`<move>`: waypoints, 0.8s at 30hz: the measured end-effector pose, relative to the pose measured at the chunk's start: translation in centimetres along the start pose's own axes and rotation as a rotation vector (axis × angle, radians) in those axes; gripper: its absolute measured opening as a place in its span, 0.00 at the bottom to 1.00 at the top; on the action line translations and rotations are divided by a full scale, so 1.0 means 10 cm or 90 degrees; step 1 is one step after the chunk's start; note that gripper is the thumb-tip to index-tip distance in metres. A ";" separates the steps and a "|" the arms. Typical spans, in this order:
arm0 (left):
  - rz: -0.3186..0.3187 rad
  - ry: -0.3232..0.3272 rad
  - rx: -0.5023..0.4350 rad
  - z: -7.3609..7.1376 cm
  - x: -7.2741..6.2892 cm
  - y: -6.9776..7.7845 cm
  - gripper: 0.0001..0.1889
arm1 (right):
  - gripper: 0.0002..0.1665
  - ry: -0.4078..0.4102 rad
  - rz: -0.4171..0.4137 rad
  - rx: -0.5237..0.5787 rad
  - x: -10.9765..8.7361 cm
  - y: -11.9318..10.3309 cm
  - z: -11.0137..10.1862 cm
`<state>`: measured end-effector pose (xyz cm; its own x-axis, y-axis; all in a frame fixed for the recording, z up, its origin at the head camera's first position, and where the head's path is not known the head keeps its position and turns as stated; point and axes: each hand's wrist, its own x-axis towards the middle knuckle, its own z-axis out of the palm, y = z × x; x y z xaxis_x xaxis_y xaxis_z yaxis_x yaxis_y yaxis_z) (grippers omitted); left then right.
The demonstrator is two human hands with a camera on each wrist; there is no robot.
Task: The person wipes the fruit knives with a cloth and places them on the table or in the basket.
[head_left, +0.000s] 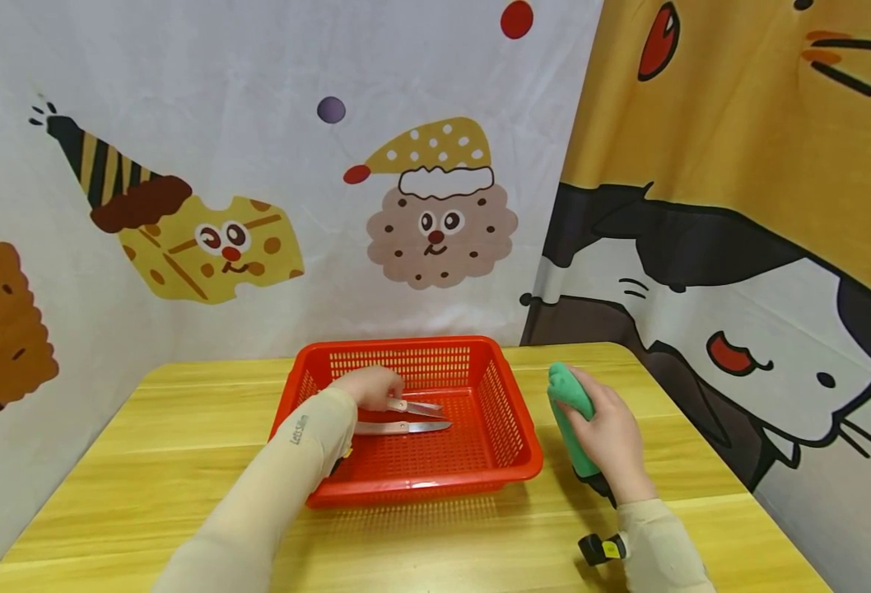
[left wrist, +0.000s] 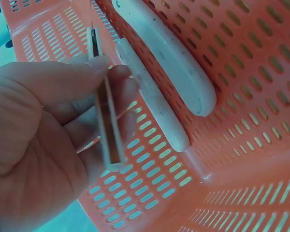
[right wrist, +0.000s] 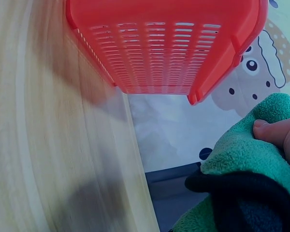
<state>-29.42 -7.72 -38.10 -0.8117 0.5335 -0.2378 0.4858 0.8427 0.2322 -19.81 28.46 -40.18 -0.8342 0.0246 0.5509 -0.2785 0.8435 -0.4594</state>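
Observation:
My left hand (head_left: 367,387) reaches into the red plastic basket (head_left: 421,486). Between thumb and fingers it pinches a folding knife (left wrist: 102,130) by its slotted pale handle, the blade pointing away. Two more knives with speckled white handles (left wrist: 157,99) lie beside it in the left wrist view. One of these knives (head_left: 387,427) rests on the basket floor in the head view, its blade toward the right. To the right of the basket, my right hand (head_left: 615,436) grips a bunched green cloth (head_left: 572,436), thumb pressed on top. A black strip (right wrist: 241,181) crosses the cloth.
The basket stands on a light wooden table (head_left: 183,461), its perforated walls rising around the knives. Behind the table hangs a white printed curtain (head_left: 258,82), with a yellow one (head_left: 739,107) on the right. A small black wrist device (head_left: 602,549) sits at my right sleeve.

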 end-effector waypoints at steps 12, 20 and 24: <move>-0.003 -0.008 0.017 -0.02 -0.08 0.01 0.14 | 0.34 -0.019 0.011 0.005 0.01 0.03 0.02; 0.013 0.018 -0.002 -0.05 -0.06 0.02 0.11 | 0.34 -0.023 0.016 -0.008 0.02 0.08 0.04; 0.005 0.023 -0.020 -0.07 -0.05 0.02 0.11 | 0.34 -0.038 0.025 -0.014 0.04 0.11 0.06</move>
<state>-29.18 -7.88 -37.33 -0.8190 0.5370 -0.2021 0.4828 0.8353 0.2632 -20.72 29.13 -40.92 -0.8714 0.0259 0.4898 -0.2356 0.8537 -0.4644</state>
